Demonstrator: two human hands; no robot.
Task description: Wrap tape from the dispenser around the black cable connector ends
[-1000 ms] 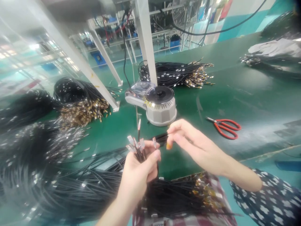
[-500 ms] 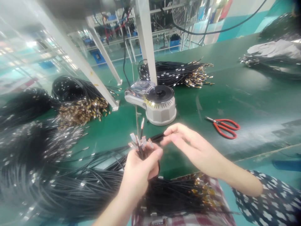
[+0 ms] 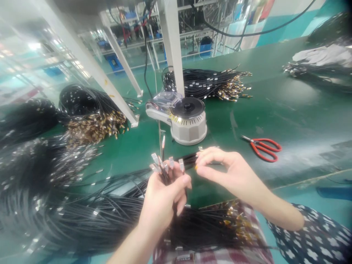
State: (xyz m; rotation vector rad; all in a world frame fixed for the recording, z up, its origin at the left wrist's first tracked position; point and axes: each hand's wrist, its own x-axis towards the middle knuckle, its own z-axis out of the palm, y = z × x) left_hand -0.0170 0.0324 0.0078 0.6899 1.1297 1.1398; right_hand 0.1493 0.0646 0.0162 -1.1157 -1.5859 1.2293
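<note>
My left hand is closed around several black cables, whose flat silver connectors stick up above the thumb and fingers. One connector rises higher than the others. Just to the right, my right hand has thumb and fingertips drawn together, and a tiny yellow bit shows at the thumb tip; I cannot make out what it is. Behind those fingers more black cables lie on the green table. A thick bundle of black cables with yellowish ends lies across the lap, below both hands.
A white tape dispenser with a black round top stands beyond the hands. Red-handled scissors lie to the right. Cable bundles lie behind the dispenser, with cable piles on the left. White posts rise from the green table.
My right hand has shifted slightly right, away from the left, and the yellow bit now shows at its thumb. One connector in my left hand stands more upright and apart.
</note>
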